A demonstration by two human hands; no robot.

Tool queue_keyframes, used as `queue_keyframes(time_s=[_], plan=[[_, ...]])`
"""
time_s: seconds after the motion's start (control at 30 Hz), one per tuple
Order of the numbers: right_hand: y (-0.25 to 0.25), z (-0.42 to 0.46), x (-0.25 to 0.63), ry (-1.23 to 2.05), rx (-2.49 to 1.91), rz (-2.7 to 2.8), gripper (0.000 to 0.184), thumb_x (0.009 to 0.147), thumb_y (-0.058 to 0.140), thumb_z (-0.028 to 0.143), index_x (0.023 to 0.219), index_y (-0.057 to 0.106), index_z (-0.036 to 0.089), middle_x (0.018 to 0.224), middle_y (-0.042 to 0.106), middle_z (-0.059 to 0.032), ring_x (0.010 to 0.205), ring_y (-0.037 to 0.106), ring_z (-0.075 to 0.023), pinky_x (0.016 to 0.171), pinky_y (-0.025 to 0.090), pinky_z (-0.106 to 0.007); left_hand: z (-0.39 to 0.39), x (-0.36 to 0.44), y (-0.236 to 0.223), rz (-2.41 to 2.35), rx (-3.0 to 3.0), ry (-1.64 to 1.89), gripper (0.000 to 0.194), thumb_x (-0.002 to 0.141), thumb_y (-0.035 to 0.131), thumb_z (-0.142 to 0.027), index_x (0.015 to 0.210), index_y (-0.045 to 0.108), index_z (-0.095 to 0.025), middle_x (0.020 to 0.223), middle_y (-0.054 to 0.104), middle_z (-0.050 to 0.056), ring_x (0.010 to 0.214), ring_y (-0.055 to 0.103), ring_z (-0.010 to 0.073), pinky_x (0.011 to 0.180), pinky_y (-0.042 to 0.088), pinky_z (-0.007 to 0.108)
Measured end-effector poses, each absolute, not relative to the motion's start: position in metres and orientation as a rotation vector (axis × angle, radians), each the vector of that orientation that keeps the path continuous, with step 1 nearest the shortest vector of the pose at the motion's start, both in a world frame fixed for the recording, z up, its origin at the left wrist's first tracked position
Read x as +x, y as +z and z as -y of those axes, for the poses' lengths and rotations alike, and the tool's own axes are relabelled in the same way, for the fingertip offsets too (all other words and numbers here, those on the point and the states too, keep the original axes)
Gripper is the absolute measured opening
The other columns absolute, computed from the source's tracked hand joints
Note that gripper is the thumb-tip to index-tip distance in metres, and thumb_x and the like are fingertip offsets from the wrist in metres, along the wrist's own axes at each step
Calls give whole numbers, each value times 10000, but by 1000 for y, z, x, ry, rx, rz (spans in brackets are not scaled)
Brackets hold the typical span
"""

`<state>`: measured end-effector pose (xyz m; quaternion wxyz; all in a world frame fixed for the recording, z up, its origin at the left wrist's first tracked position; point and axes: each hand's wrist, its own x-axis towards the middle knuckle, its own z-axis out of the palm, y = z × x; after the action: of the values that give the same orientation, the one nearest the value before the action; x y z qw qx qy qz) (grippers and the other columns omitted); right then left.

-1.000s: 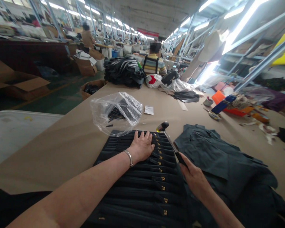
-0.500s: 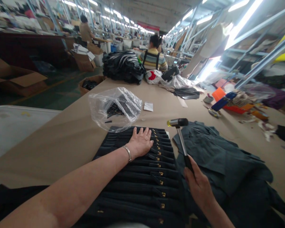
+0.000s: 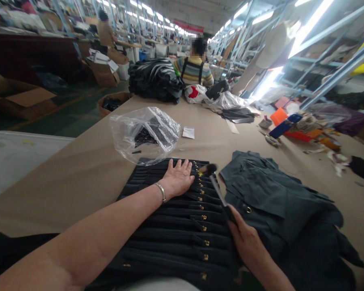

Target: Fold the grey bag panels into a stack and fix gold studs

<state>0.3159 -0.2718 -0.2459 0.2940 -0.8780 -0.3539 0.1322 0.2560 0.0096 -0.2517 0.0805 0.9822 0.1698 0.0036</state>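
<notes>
Down swung the hammer over the zippers, right fingers gripping its handle, left fingers spread open atop the zippers.

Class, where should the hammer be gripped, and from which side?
Best by its black handle, from the near right, where the right hand holds it. The hammer slants, its head at the far end by the gold zip sliders, its handle toward the person; a grip there should keep fingers clear of the head.

Tilted hammer over black zippers
</notes>
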Motion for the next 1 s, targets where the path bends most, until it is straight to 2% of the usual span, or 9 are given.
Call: queue_keyframes(time_s=[0.13,0.33,0.5,0.6,0.67,0.73,0.83,0.9,1.0], plan=[[-245,271,319,535,-2360,954,524,938,323,411,1382,434,154,1127,657,-119,1036,633,-243,901,509,-356,-10,255,-251,-509,2941,14,607,922,266,-454,1448,313,-155,1529,253,103,1382,232,338,1097,128,614],[-246,293,307,265,-2295,866,562,936,369,453,1384,422,118,1106,659,-143,992,648,-249,838,532,-323,-10,256,-251,-509,2936,13,610,921,263,-453,1450,310,-154,1533,243,97,1378,237,334,1094,126,616],[-247,287,307,624,-2339,912,548,930,347,453,1378,450,155,1060,678,-121,1035,628,-250,919,493,-361,-8,255,-251,-517,2929,-3,617,916,278,-448,1452,306,-144,1533,240,103,1377,238,340,1094,113,625],[-244,285,311,583,-2294,817,592,905,395,520,1351,482,140,1103,662,-124,1085,597,-256,929,488,-347,-10,256,-249,-516,2926,-15,614,920,278,-446,1452,303,-140,1533,237,102,1381,231,337,1095,117,627],[-245,291,311,523,-2266,730,619,899,405,550,1341,490,125,984,691,-110,994,633,-254,867,518,-334,-12,256,-244,-509,2922,-36,613,924,283,-454,1451,306,-143,1530,247,100,1383,234,334,1097,138,621],[-247,300,308,535,-2242,657,633,909,400,556,1370,453,125,793,689,-64,792,666,-227,735,551,-301,-10,254,-236,-517,2919,-49,623,929,289,-473,1455,295,-137,1535,228,114,1389,224,336,1101,162,602],[-248,313,300,592,-2238,618,649,915,398,557,1407,400,135,602,618,-1,520,602,-181,513,521,-245,6,244,-223,-479,2925,-6,658,937,284,-516,1473,245,-137,1549,166,131,1406,177,336,1118,158,567],[-247,319,295,579,-2243,673,635,907,418,550,1390,431,138,709,665,-34,599,641,-188,560,540,-238,22,233,-220,-365,2935,-7,672,934,282,-545,1476,243,-149,1549,172,124,1412,170,321,1133,134,546],[-248,321,289,545,-2275,799,583,907,418,512,1360,480,150,1031,687,-101,918,670,-225,785,547,-256,44,215,-228,-238,2952,-104,674,934,278,-558,1457,299,-133,1531,221,132,1408,197,309,1142,121,536]])
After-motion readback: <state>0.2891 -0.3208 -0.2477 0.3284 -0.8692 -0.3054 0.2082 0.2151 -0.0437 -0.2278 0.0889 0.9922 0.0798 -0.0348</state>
